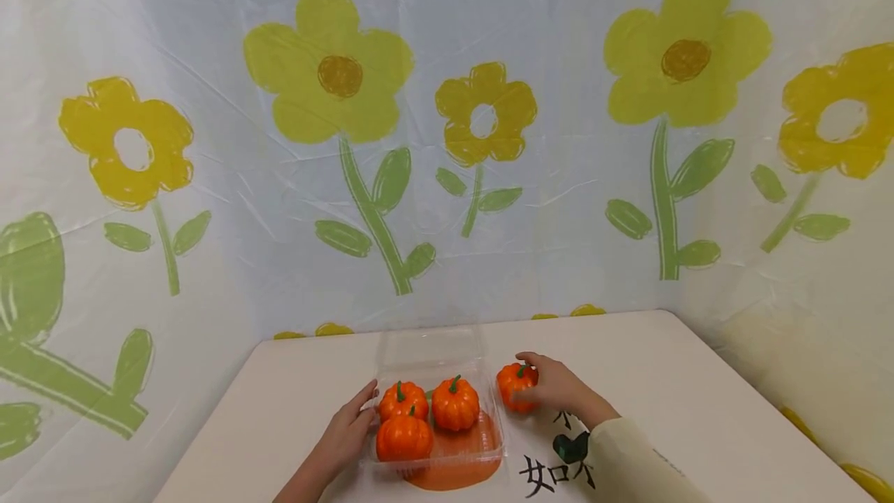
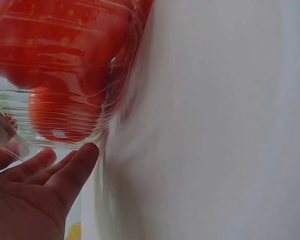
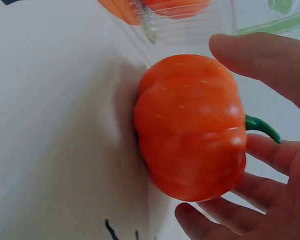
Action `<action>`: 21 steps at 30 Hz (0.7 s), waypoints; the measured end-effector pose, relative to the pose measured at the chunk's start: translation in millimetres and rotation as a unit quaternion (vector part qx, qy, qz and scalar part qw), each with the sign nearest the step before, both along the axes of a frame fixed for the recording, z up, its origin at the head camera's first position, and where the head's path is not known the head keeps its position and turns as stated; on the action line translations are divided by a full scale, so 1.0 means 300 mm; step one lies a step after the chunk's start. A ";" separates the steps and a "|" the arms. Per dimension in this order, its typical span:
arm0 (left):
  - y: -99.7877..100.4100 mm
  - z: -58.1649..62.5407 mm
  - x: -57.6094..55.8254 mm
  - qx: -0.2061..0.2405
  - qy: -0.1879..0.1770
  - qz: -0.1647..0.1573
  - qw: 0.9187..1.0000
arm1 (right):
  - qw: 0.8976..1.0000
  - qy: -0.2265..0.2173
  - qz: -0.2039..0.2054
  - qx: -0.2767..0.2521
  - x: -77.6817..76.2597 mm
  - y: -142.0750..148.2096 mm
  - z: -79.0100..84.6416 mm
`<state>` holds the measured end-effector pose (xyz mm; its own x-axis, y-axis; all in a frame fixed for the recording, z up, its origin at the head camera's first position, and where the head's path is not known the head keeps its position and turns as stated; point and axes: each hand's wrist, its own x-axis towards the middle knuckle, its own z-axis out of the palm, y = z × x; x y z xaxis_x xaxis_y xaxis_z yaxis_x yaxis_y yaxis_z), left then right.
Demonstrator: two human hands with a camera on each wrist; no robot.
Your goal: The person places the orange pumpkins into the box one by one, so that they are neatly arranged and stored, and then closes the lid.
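A clear plastic clamshell box [image 1: 493,418] holds three small orange toy pumpkins [image 1: 455,407] with green stems, and its lid [image 1: 431,348] stands raised at the back. On the box's left side is my left hand [image 1: 347,429]; its extended fingertips [image 2: 87,154] come right up to the ribbed wall in the left wrist view. Right of the box, another orange pumpkin [image 3: 190,127] sits on the table. My right hand [image 1: 559,388] spreads around this pumpkin, with the thumb [image 3: 260,60] on one side and the other fingers behind and below; gaps show at the thumb tip and lowest fingertip.
The white table [image 1: 314,367] bears an orange printed patch [image 1: 450,478] under the box, plus black characters [image 1: 538,476] and a dark green heart-like print [image 1: 571,447] near the right sleeve [image 1: 635,460]. A flower-patterned curtain [image 1: 559,239] surrounds the table's back and sides.
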<state>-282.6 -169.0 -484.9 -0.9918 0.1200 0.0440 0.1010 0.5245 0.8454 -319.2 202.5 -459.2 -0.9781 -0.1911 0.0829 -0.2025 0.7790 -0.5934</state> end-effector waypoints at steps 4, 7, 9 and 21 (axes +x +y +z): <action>0.000 0.000 0.000 0.005 -0.001 -0.005 1.000 | 1.000 -0.027 -0.003 -0.009 -0.002 -0.001 -0.008; 0.002 0.002 0.002 0.010 0.002 -0.009 1.000 | 0.999 -0.029 -0.006 -0.012 -0.001 0.001 -0.007; 0.001 0.001 0.006 0.012 0.001 -0.010 1.000 | 0.999 -0.034 -0.011 -0.014 0.002 0.002 -0.010; 0.003 0.014 0.009 0.004 0.004 -0.008 1.000 | 0.999 -0.010 -0.011 -0.029 0.016 0.006 0.039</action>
<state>-279.9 -167.9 -480.7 -0.9895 0.1347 0.0528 0.1155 0.5162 0.8486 -314.5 204.2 -447.4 -0.9836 -0.1649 0.0731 -0.1730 0.7479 -0.6409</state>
